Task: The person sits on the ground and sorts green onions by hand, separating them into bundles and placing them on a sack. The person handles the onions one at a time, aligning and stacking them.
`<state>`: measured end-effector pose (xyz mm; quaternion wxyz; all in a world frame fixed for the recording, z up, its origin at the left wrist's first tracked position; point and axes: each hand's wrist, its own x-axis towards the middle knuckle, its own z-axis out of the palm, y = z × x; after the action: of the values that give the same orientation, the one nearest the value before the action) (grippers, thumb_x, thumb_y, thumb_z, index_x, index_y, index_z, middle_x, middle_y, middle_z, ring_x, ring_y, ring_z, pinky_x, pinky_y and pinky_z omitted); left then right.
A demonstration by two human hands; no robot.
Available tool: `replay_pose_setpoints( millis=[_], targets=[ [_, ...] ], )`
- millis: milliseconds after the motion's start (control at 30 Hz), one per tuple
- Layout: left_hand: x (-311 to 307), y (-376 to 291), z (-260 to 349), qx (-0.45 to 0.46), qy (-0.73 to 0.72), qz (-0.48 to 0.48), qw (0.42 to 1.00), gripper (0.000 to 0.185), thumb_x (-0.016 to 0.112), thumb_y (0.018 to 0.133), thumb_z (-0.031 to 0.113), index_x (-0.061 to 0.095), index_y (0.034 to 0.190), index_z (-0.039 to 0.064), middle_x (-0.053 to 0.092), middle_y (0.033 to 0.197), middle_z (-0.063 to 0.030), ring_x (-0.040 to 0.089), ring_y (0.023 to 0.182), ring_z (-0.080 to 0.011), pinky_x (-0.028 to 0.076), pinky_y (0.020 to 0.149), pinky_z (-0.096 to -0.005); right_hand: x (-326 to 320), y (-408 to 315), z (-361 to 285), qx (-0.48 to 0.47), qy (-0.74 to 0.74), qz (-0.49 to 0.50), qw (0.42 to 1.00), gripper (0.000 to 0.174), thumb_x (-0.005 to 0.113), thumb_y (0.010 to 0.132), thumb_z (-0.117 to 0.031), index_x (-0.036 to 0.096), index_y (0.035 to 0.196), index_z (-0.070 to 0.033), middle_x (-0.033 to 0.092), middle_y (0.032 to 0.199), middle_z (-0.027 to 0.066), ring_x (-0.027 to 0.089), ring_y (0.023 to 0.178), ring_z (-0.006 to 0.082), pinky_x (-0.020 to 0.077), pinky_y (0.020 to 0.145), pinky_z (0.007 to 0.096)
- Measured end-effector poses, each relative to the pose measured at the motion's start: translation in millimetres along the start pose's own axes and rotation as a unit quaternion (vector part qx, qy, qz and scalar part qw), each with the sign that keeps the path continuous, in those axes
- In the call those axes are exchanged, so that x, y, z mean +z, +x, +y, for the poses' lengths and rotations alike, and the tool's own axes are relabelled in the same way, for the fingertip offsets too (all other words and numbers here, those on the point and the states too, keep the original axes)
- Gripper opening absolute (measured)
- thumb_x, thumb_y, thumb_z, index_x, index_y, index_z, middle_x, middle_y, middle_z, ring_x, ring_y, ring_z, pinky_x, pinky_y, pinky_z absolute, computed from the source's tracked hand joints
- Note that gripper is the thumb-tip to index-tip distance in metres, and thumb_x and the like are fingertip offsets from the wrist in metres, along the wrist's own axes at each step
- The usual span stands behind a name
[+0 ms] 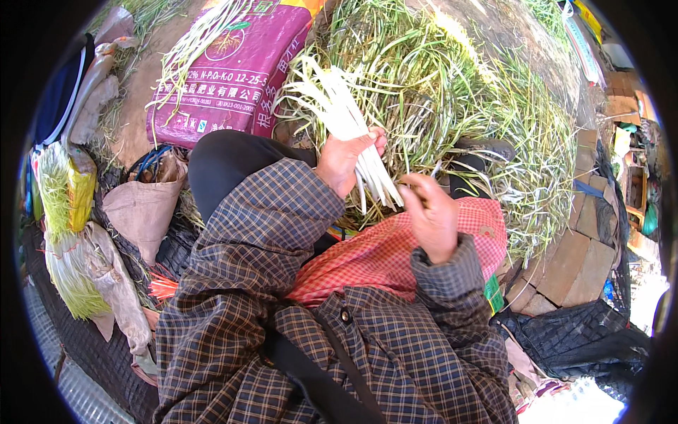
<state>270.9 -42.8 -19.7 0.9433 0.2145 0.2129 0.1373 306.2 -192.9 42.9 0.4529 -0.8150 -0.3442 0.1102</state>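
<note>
My left hand (347, 161) is closed round a bunch of pale leafy stalks (339, 100), white at the lower ends and yellow-green at the tops. The white ends point down and right, towards my right hand (435, 217). That hand is raised beside them over the red checked cloth (360, 249) on my lap; its thumb and forefinger are near the stalk ends, and whether they touch or pinch one is unclear. Behind both hands lies a big heap of loose green and dry leaves (424, 100). More pale stalks (198, 47) rest on a purple fertilizer sack (212, 111).
Tied bundles of stalks (69, 238) lie at the far left, near an upright brown fabric bag (145, 212). Flat bricks (567, 259) and black netting (577, 334) are on the right. Orange-red ties (163, 288) lie by my left sleeve.
</note>
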Motion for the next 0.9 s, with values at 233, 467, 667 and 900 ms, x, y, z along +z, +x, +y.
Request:
replay_pose_setpoints(
  millis=[233,467,667,900],
  targets=[
    [-9,-1,0,-0.056,-0.004,-0.036,0.998,0.033,0.056,0.077,0.003,0.041,0.106,0.005,0.053,0.083,-0.0085,0.056,0.081,-0.0212,0.047,0.072,-0.0321,11,11,2,-0.006,0.04,-0.182,0.983,0.008,0.054,0.078,-0.009,0.049,0.08,-0.002,0.054,0.061,0.0065,0.051,0.048,0.0155,0.0393,0.045,0.0267],
    [-8,-2,4,-0.07,0.003,-0.006,0.997,0.026,0.052,0.079,0.005,0.043,0.104,0.006,0.052,0.08,-0.0057,0.056,0.087,-0.0239,0.046,0.078,-0.0352,-40,1,5,-0.034,-0.028,-0.082,0.996,0.008,0.053,0.076,-0.008,0.052,0.079,-0.001,0.055,0.083,0.0085,0.049,0.077,0.0172,0.0385,0.07,0.0315],
    [-3,-7,3,-0.144,-0.022,0.03,0.989,0.011,0.053,0.08,0.012,0.05,0.088,0.005,0.054,0.081,-0.0062,0.055,0.092,-0.0252,0.046,0.079,-0.0336,36,-28,7,0.113,0.122,-0.181,0.969,0.047,0.056,0.075,-0.02,0.04,0.112,0.003,0.051,0.1,0.0196,0.053,0.086,0.0299,0.0424,0.078,0.0367],
    [-3,-11,13,-0.029,0.067,-0.026,0.997,0.01,0.052,0.081,0.01,0.049,0.089,0.005,0.055,0.089,-0.0081,0.055,0.092,-0.0239,0.048,0.076,-0.0328,-2,-24,13,0.186,0.219,-0.055,0.956,0.043,0.043,0.085,-0.021,0.034,0.118,0.004,0.049,0.106,0.0197,0.053,0.091,0.0232,0.0446,0.076,0.0326]
  ],
)
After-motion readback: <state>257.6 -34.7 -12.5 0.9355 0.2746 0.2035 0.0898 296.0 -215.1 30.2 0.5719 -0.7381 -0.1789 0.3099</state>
